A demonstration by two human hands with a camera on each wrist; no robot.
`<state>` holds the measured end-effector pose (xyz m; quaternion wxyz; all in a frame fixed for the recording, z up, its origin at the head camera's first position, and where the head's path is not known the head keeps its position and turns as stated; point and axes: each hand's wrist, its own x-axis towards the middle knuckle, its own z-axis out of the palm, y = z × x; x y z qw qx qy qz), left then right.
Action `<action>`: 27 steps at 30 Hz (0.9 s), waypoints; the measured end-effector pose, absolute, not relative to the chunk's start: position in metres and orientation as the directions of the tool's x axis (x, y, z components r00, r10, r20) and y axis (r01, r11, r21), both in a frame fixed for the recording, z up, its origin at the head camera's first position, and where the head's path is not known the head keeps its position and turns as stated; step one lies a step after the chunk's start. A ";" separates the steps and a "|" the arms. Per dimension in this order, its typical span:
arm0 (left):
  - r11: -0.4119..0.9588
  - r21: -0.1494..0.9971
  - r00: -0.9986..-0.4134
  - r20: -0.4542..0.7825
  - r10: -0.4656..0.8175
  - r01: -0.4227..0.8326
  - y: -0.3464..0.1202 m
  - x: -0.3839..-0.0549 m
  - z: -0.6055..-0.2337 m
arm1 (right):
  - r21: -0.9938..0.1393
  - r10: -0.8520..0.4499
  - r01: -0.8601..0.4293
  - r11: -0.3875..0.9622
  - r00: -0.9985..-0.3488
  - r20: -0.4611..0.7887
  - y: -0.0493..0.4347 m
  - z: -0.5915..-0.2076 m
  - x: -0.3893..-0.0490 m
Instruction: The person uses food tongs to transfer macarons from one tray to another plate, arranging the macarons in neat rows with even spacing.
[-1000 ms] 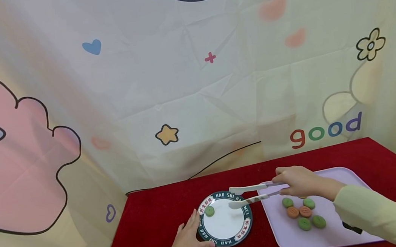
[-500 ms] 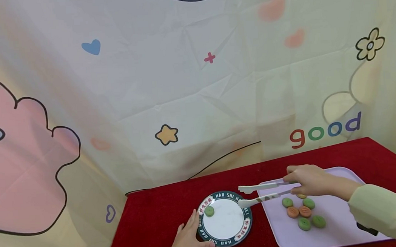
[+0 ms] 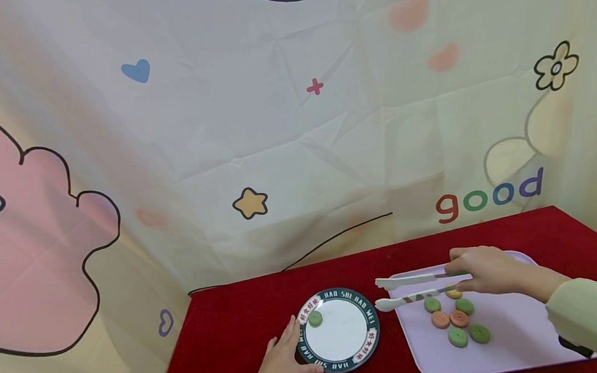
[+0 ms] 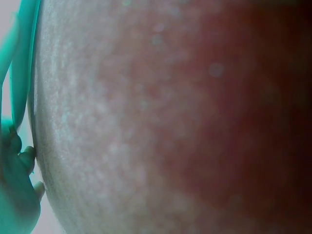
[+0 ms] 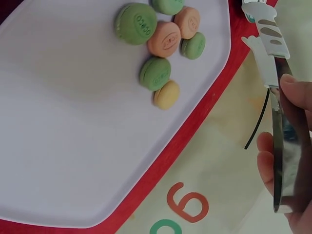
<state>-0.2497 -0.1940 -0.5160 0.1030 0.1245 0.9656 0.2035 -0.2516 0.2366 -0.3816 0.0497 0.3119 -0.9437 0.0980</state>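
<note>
My left hand [image 3: 282, 360] rests at the left edge of a round white plate [image 3: 336, 335] with a dark green lettered rim. Its fingers lie along the rim, and the thumb reaches the near edge. One green macaron [image 3: 314, 318] sits on the plate's upper left. My right hand [image 3: 495, 268] holds a pair of tongs [image 3: 412, 299] with metal handles and white tips, over the far left of a lilac tray [image 3: 518, 344]. The tongs' arms stand apart with nothing between them. Several green macarons [image 5: 136, 23], two orange macarons [image 5: 164, 39] and a yellow macaron [image 5: 167, 95] lie on the tray.
A red cloth [image 3: 225, 333] covers the table. Behind it hangs a pale printed curtain [image 3: 274, 125] with cartoon shapes and the word "good". A strip of red cloth separates plate and tray. The left wrist view is mostly a blur.
My right hand has moved to the right with the tongs, whose tips have gone from over the plate to the gap between plate and tray. The left hand stays at the plate.
</note>
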 end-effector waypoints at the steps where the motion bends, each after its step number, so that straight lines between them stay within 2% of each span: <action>1: 0.886 0.420 -0.948 -0.148 0.282 0.198 -0.194 -0.250 -0.516 | -0.156 -0.573 -0.591 0.791 -0.806 0.147 0.238 -0.381 -0.251; 17: 0.894 0.404 -0.949 -0.152 0.275 0.195 -0.195 -0.252 -0.518 | -0.162 -0.505 -0.517 0.840 -0.856 0.114 0.259 -0.378 -0.247; 27: 0.893 0.402 -0.948 -0.151 0.282 0.201 -0.195 -0.252 -0.520 | -0.140 -0.484 -0.499 0.855 -0.866 0.128 0.272 -0.381 -0.246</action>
